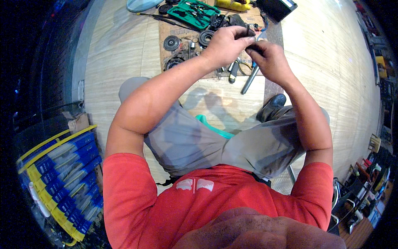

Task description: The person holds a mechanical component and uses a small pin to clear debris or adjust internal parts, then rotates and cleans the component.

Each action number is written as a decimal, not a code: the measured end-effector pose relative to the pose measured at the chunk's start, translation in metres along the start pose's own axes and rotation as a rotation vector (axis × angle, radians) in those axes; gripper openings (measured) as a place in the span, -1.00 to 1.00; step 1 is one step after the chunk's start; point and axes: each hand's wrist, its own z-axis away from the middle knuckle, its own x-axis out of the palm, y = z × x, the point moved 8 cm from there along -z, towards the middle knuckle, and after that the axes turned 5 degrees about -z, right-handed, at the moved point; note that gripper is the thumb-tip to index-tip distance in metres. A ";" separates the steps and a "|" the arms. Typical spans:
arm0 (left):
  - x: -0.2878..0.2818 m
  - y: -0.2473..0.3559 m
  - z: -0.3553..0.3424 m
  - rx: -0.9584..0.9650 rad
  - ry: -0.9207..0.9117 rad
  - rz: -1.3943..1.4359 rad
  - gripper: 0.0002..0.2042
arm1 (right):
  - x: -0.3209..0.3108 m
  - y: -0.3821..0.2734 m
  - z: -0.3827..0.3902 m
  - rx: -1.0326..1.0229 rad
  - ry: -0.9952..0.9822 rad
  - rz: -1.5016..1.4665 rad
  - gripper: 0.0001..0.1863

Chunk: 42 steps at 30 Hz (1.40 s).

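Note:
My left hand (232, 42) and my right hand (270, 59) come close together over a stained cardboard sheet (215, 74) on the floor. Both have their fingers pinched, with the fingertips nearly meeting. A small dark piece shows at the left fingertips; its kind is too small to tell. Whatever the right fingers pinch is hidden. Below the hands lie a dark-handled tool with yellowish marks (233, 74) and a grey metal bar (250, 81). Left of my left hand are a ribbed black disc (171, 42), a black ring-shaped part (205, 38) and another round dark part (174, 63).
An open green tool case (186, 9) lies at the far side, near a yellow object (232, 4) and a black box (277, 9). A blue-and-yellow rack of packages (66, 178) stands at the left. Assorted items crowd a shelf (365, 195) at the right.

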 end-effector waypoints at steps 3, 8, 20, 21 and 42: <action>-0.002 -0.003 0.002 -0.033 -0.024 -0.146 -0.77 | -0.003 -0.002 0.000 0.016 0.000 -0.023 -0.79; -0.003 -0.001 0.002 -0.100 -0.003 -0.222 -0.79 | -0.001 -0.004 0.002 0.013 0.022 0.070 -0.78; 0.002 -0.006 0.001 -0.094 0.013 -0.210 -0.77 | 0.001 -0.012 0.004 -0.054 0.057 0.147 -0.79; 0.003 -0.008 0.000 -0.065 0.006 -0.146 -0.77 | 0.000 -0.011 0.003 -0.056 0.045 0.146 -0.79; -0.005 0.002 0.003 -0.042 0.134 -0.376 -0.71 | 0.015 -0.010 0.006 -0.074 0.055 0.444 -0.78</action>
